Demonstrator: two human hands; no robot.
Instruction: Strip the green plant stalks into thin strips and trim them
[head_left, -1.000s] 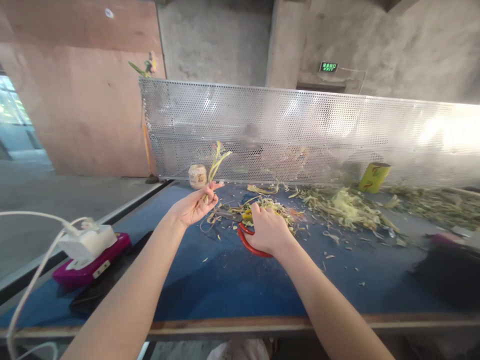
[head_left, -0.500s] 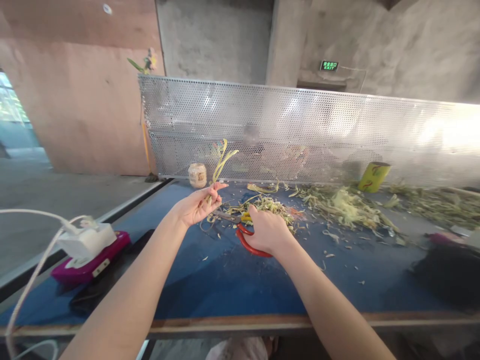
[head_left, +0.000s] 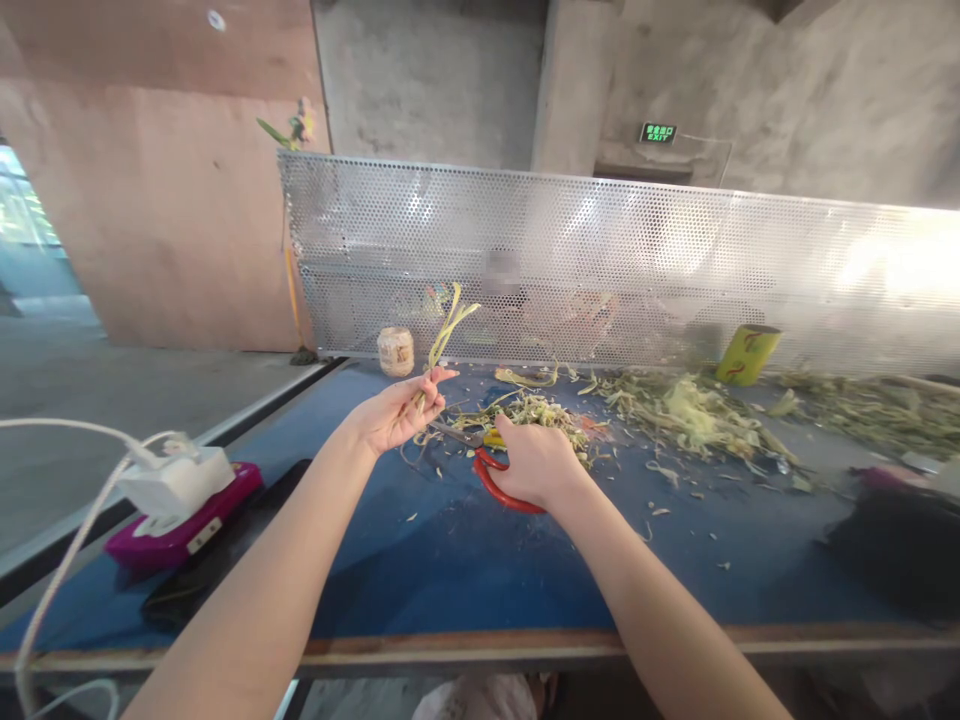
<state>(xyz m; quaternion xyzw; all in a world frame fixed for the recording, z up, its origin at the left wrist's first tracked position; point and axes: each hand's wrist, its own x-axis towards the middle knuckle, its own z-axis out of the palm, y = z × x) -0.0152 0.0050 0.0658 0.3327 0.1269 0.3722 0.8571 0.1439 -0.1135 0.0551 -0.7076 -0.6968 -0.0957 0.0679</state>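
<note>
Pinched in the fingers of my left hand (head_left: pixel 401 412) is a small bunch of pale yellow-green plant stems (head_left: pixel 448 332), their leafy tips pointing up. My right hand (head_left: pixel 541 462) is closed on a pair of red-handled scissors (head_left: pixel 501 490). The scissor blades point left, and their tips lie close to the lower side of my left fingers; whether they touch a stem cannot be made out. Behind my right hand a heap of short plant cuttings (head_left: pixel 546 410) lies on the blue tabletop (head_left: pixel 450 560).
A larger pile of dried plant stalks (head_left: pixel 686 410) spreads to the right. By the perforated metal screen (head_left: pixel 600 270) stand a jar-shaped spool (head_left: pixel 395 351) and a tilted yellow-green can (head_left: pixel 748 354). On the left are a purple power strip (head_left: pixel 176 530) with white chargers and a dark flat object (head_left: pixel 225 550).
The stem tips have shifted slightly right and down. Both hands stay almost in place, with the same bunch and scissors in them.
</note>
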